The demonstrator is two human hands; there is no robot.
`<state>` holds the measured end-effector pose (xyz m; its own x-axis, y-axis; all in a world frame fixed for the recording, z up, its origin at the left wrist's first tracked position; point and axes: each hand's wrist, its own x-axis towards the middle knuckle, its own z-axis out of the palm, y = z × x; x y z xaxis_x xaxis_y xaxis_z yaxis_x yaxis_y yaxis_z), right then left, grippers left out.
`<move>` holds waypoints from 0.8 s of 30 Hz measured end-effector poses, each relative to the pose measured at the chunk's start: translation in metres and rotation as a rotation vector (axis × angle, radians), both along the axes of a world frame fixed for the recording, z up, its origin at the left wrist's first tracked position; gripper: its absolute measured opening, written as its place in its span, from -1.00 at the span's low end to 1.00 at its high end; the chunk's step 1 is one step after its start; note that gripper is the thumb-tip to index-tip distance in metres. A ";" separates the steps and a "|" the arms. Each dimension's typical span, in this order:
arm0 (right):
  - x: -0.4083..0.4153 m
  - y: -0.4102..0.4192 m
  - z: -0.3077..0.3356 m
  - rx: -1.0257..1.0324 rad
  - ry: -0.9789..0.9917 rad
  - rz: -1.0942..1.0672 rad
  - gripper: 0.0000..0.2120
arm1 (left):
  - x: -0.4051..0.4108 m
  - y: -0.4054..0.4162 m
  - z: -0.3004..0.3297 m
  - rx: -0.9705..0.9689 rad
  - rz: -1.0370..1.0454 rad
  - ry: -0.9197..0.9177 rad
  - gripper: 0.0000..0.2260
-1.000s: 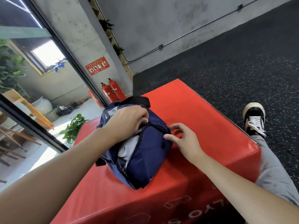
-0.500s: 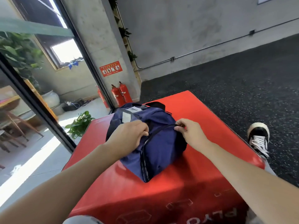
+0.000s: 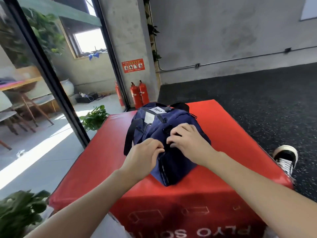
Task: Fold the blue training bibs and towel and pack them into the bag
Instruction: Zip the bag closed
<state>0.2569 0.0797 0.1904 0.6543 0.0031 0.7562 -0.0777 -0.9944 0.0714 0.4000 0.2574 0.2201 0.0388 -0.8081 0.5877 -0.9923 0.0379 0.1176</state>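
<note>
While the blue bag point(image 3: 164, 140) sits on top of the big red box point(image 3: 223, 131), we see 2 hands on it, close together near the zip line. The left hand point(image 3: 143, 156) has its fingers curled and pinches the cloth by the zip, and the right hand point(image 3: 187, 141) lies on top of the bag with bent fingers, but we cannot tell if it grips anything. Behind the box stand 2 red fire bottles point(image 3: 139, 94), with a green plant point(image 3: 94, 116) to the left and a black and white shoe point(image 3: 285, 158) to the right.
</note>
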 end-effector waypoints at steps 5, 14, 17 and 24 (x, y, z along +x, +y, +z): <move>0.005 -0.006 0.011 -0.041 0.014 -0.072 -0.97 | -0.008 0.029 -0.064 0.067 0.000 -0.011 -0.79; -0.008 0.024 0.010 0.365 0.011 -0.174 -0.76 | -0.031 0.006 -0.108 0.326 0.116 0.173 -0.86; -0.009 0.025 0.012 0.486 0.003 -0.230 -0.75 | -0.036 -0.010 -0.118 0.351 0.109 0.262 -0.86; -0.042 -0.023 0.019 0.687 -0.036 -0.384 -0.71 | -0.104 -0.113 -0.103 0.330 0.048 0.569 -0.93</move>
<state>0.2154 0.0571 0.2094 0.4897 -0.6940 0.5278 -0.4153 -0.7179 -0.5586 0.2958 0.1440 0.1170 0.3111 -0.9319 0.1865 -0.7715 -0.1331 0.6221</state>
